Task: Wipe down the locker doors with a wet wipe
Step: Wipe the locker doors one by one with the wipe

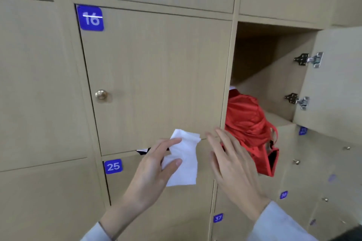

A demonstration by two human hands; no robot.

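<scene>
Nearest the camera, two pale sleeves lead up to the person's hands in front of a wall of beige lockers. The left hand (154, 164) pinches a white wet wipe (183, 159) between thumb and forefinger, its fingers (172, 142) curled lightly round the crumpled sheet, which hangs in the air just in front of the seam between two doors. The right hand (233, 168) is held beside the wipe, apart from it, with fingers straight and spread and holding nothing. Behind the hands is the door with the blue plate 25 (113, 166); a bit of black and white fabric (144, 150) pokes out at its top edge. Above it stands the closed door marked 16 (90, 18), with a round brass knob (101, 94) near its left side. To the right an open locker (260, 68) holds a red bag (248, 123) that spills over its front edge, and its door (337, 84) is swung out on two metal hinges (309, 59). Lower right, further small blue number plates are too blurred to read surely.
</scene>
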